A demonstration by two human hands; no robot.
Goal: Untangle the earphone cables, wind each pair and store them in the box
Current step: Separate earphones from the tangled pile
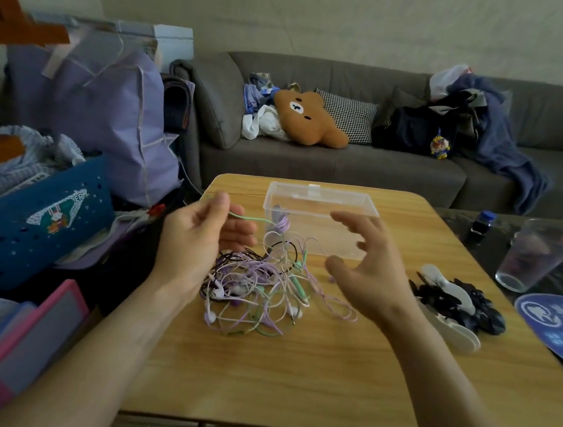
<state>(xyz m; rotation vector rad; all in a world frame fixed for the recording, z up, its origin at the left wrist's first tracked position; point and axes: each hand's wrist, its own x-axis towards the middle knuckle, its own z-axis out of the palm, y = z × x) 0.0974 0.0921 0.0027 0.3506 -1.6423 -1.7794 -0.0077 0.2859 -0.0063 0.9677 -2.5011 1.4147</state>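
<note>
Item: tangled heap of thin earphone cables (259, 287) in lilac, white, mint green and dark purple, lying on the light wooden table (291, 379) near its middle, earbuds and plugs scattered through the knot.

Item: clear rectangular plastic box (321, 217), lidless, standing on the table just behind the heap; a purple wound bundle (280, 225) shows at its left near corner, whether inside or against the wall cannot be told.

Left hand (198, 236): raised above the heap's left edge, thumb and fingers pinching a mint green cable (248, 217) that runs rightward toward the box.

Right hand (368, 263): held apart from the left, above the table to the right of the heap, fingers spread and loosely bent, holding nothing.

Other: black and white pile of small objects (453, 302) at the table's right side; clear drinking glass (537, 255) on the dark surface beyond; grey sofa (346, 164) with brown bear cushion (311, 118) behind.
</note>
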